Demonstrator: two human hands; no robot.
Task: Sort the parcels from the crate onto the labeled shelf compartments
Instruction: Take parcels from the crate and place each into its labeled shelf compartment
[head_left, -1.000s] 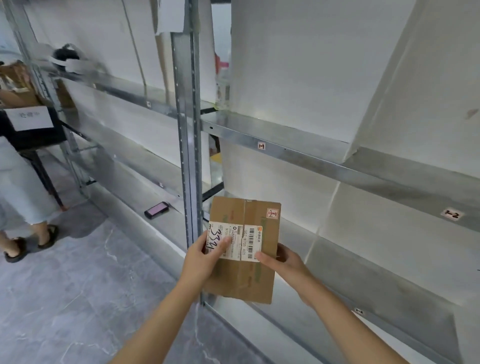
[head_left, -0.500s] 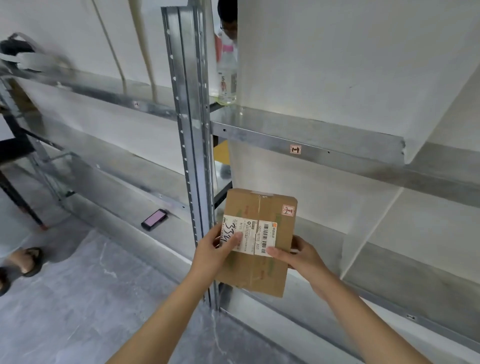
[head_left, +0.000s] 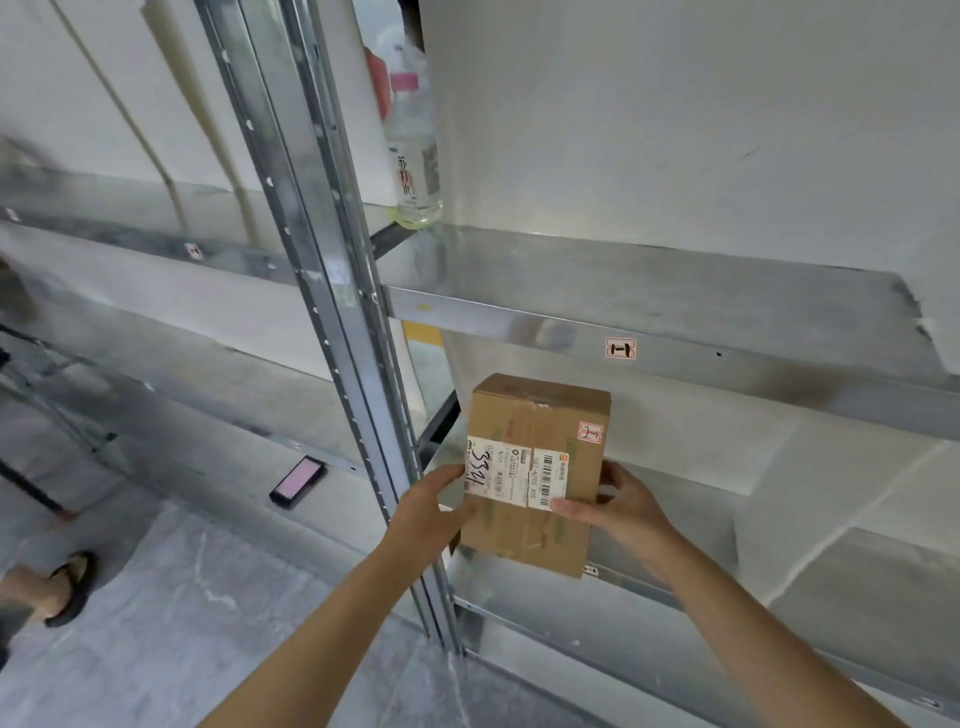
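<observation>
A brown cardboard parcel (head_left: 535, 478) with a white barcode label and a small red-edged tag is held upright in front of the metal shelving. My left hand (head_left: 428, 512) grips its left edge, thumb on the label. My right hand (head_left: 618, 506) holds its right side, thumb on the front and fingers behind. Just above the parcel, the upper shelf's front rail (head_left: 727, 353) carries a matching small label (head_left: 620, 347). The parcel hangs level with the lower shelf opening, below that rail.
A steel upright post (head_left: 332, 312) stands just left of the parcel. A clear water bottle (head_left: 413, 150) sits on the upper shelf behind it. A dark phone-like device (head_left: 297, 481) lies on a low shelf at left. Someone's sandalled foot (head_left: 62, 587) is on the floor, far left.
The view has moved closer to the shelf and tilted up. The parcel has risen slightly toward the labelled rail. Both hands keep the same hold.
</observation>
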